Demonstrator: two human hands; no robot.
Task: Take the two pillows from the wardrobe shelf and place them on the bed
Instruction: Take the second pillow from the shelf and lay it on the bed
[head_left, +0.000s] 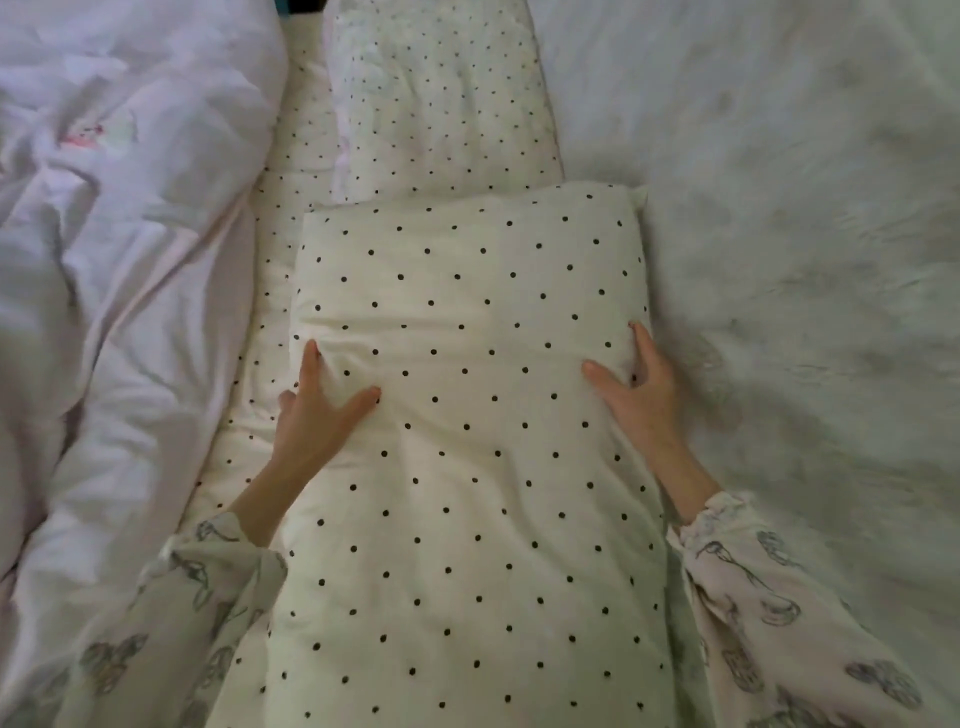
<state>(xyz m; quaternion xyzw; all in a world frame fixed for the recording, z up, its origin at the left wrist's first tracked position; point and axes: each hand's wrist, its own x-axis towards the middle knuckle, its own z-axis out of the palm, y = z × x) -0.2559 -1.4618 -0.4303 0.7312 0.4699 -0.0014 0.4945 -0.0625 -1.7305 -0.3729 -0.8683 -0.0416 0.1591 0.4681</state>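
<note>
While both hands are pressing on it, the near polka-dot pillow (467, 441) is lying lengthwise on the bed, running from the bottom edge of the view up toward the middle. The left hand (317, 410) is sitting on the pillow's left side w/ fingers spread wide, thumb angled inward, fingertips sinking into the fabric and making a crease. The right hand (636, 384) is resting on the pillow's right edge, thumb on top and fingers curling over the side, so it's partly gripping that edge; how tightly, can't tell, as the view is blurry there. Both sleeves (208, 597) are pale w/ a grey printed pattern.

A second dotted pillow (441, 98) is lying further up the bed, its near end touching or tucked just under the first pillow's far end. Both are sitting on a dotted sheet (291, 171) showing along the left of the pillows. A crumpled pale pink duvet (119, 218) is bunching along the bed's left side. A white fluffy blanket (789, 234), probably faux fur, is covering the right side, just beside the pillows.
</note>
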